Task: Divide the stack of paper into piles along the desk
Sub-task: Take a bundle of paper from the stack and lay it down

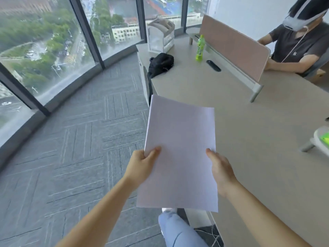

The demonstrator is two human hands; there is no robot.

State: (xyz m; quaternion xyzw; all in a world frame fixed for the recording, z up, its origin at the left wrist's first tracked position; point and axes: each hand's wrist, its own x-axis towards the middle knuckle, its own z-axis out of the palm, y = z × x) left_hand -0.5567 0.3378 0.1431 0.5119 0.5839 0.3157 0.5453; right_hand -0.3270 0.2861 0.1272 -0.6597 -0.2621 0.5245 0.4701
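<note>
A stack of white paper (179, 148) hangs in the air over the near left edge of the beige desk (258, 139), long side pointing away from me. My left hand (142, 166) grips its left edge, thumb on top and fingers underneath. My right hand (220, 170) holds the right edge, thumb on the top sheet, fingers hidden under the stack. No paper lies on the desk surface in view.
On the far part of the desk are a black bag (161, 65), a green bottle (200, 48), a black remote (213, 65) and a white printer (160, 35). A pink divider (233, 45) runs along the desk; a person (299, 45) sits behind it. A white object (320, 139) sits at the right edge.
</note>
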